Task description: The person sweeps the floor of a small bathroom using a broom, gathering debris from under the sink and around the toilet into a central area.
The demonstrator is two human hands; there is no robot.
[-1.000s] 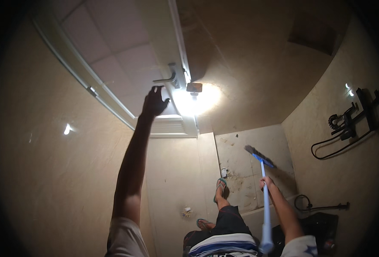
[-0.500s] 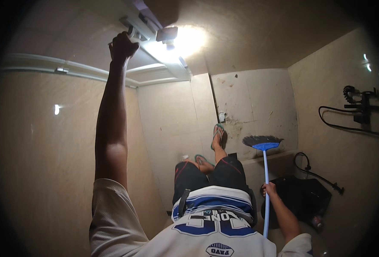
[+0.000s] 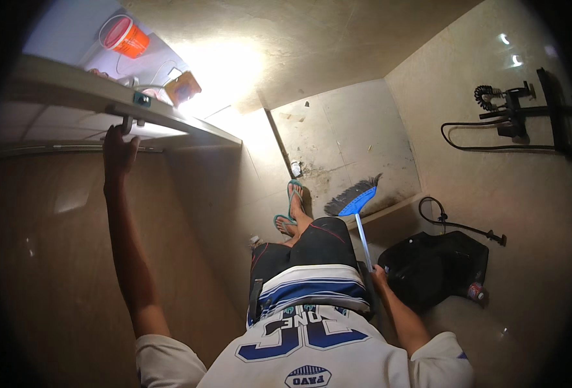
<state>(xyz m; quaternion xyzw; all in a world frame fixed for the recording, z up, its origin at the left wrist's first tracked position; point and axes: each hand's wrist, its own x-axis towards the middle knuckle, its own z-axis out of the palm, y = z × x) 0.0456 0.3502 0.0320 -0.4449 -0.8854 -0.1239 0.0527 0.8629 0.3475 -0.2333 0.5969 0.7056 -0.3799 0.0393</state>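
At the upper left my left hand is closed round the lever handle of a pale door, arm stretched out. The door stands partly swung open. My right hand, low and right of my shorts, grips the blue pole of a broom. The broom's blue head with dark bristles hangs tilted in front of a low ledge; whether it touches the floor I cannot tell.
Through the doorway shows an orange tub beside a bright light. A raised ledge bounds a dirt-stained tiled floor. A black basin-like object lies at the right, a small bottle beside it. A hose and shower fitting hang on the right wall.
My left hand has pulled the door open, moving left and down in the picture, which uncovers the orange tub outside. The broom has shifted left and its head has tilted.
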